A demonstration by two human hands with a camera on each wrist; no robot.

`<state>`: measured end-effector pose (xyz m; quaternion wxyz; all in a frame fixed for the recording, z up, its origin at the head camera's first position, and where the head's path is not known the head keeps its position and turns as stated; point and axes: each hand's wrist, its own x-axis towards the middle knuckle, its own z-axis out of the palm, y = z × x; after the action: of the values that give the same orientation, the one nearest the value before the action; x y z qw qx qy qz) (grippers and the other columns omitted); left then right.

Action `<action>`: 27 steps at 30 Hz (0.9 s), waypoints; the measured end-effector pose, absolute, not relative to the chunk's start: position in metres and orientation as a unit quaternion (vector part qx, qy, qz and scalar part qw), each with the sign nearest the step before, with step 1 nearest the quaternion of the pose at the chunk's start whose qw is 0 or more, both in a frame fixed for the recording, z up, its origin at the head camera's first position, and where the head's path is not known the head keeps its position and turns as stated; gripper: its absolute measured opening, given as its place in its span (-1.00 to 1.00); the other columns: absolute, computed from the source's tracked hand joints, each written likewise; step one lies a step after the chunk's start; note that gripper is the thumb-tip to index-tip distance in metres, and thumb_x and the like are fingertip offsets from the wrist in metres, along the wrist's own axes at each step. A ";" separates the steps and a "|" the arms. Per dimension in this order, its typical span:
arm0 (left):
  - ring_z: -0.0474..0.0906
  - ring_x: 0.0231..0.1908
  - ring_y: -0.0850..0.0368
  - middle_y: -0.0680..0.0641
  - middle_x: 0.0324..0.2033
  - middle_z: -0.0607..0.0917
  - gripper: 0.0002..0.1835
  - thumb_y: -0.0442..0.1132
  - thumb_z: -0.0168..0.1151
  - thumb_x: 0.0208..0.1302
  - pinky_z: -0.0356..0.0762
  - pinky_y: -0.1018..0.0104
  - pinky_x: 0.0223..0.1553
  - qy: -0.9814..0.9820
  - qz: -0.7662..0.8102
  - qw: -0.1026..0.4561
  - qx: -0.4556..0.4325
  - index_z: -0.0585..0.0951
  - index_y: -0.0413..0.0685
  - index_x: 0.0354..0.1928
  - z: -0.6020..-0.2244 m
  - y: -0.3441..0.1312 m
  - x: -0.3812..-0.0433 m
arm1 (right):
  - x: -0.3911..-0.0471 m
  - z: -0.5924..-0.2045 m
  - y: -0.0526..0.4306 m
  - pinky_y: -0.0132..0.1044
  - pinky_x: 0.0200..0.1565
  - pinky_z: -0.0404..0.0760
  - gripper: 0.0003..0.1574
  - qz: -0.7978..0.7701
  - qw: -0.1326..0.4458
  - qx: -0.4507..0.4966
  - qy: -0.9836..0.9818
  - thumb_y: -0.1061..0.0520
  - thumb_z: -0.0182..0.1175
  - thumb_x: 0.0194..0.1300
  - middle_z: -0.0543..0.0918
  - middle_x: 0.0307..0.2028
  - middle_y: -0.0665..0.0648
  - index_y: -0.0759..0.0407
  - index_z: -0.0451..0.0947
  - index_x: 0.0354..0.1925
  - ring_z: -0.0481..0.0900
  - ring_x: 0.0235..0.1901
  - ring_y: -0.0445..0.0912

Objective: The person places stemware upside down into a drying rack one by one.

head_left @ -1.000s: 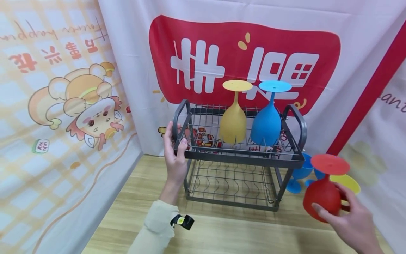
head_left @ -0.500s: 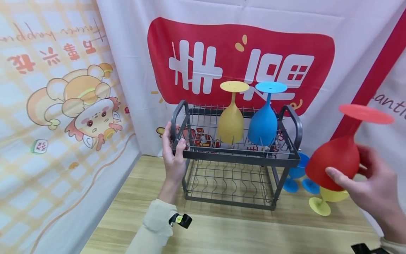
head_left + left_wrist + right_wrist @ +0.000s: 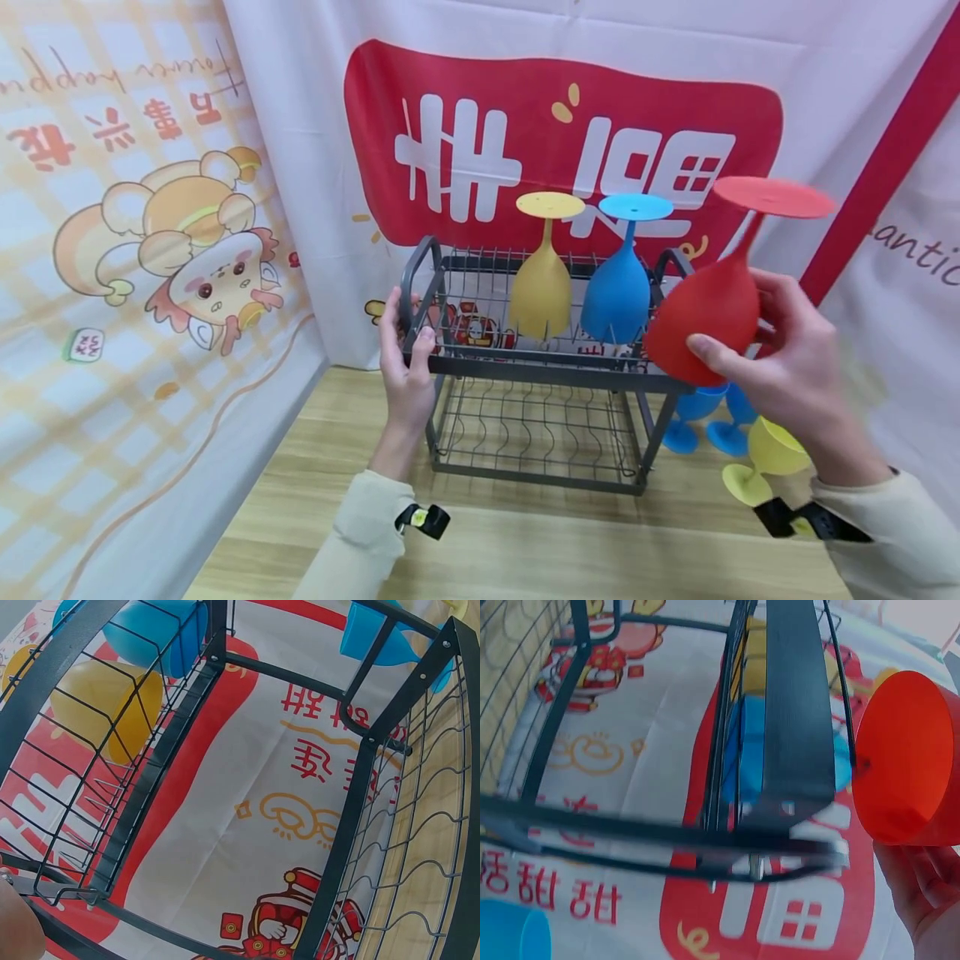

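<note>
In the head view my right hand (image 3: 795, 375) grips a red goblet (image 3: 708, 317) by its bowl. The goblet is upside down and tilted, foot up, at the right end of the dark two-tier dish rack (image 3: 525, 372). Its open mouth shows in the right wrist view beside the rack's upper rim. My left hand (image 3: 408, 375) holds the rack's upper left corner, thumb on the front rim and fingers at the side. A yellow goblet (image 3: 540, 296) and a blue goblet (image 3: 617, 300) stand inverted on the upper tier.
Right of the rack, blue goblets (image 3: 696, 406) stand on the wooden table (image 3: 525, 542), with a tilted yellow goblet (image 3: 776, 448) nearer the front. The rack's wavy-wired lower tier (image 3: 540, 433) bears nothing visible. A printed cloth (image 3: 300, 167) hangs close behind and at both sides.
My right hand has lifted the red goblet from low on the right, then brought it left to the rack's upper right end. The left hand has kept its hold on the rack.
</note>
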<state>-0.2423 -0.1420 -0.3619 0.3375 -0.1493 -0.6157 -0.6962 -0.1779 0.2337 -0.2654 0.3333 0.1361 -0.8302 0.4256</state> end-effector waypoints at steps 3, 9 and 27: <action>0.32 0.55 -0.11 0.05 0.49 0.45 -0.32 -0.33 0.00 0.56 0.47 0.13 0.48 -0.614 -0.698 0.335 -0.150 0.18 0.13 0.66 -0.362 -0.142 -0.242 | -0.186 -0.264 0.216 -0.72 -0.10 0.59 0.02 0.430 0.322 0.160 -0.828 0.21 0.59 0.13 0.63 0.22 -0.09 -0.01 0.39 0.49 0.58 0.07 -0.32; 0.32 0.55 -0.10 0.07 0.49 0.46 -0.32 -0.31 0.00 0.57 0.44 -0.05 0.51 -0.617 -0.696 0.336 -0.149 0.19 0.17 0.65 -0.362 -0.142 -0.240 | -0.198 -0.262 0.180 -0.68 -0.09 0.61 0.01 0.431 0.291 0.200 -0.831 0.11 0.59 0.16 0.64 0.28 0.17 0.06 0.37 0.49 0.58 0.09 -0.20; 0.32 0.53 -0.15 0.05 0.47 0.44 -0.34 -0.28 0.02 0.60 0.51 0.18 0.40 -0.620 -0.699 0.329 -0.141 0.19 0.19 0.65 -0.361 -0.141 -0.240 | -0.223 -0.246 0.081 -0.04 -0.03 0.84 0.00 0.466 0.221 0.252 -0.819 -0.14 0.56 0.19 0.66 0.25 0.09 0.05 0.34 0.45 0.71 0.08 -0.03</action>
<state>-0.2404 -0.1407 -0.3614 0.3285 -0.1407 -0.6197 -0.6988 -0.2232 0.0806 -0.2458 0.2213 0.2524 -0.8187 0.4660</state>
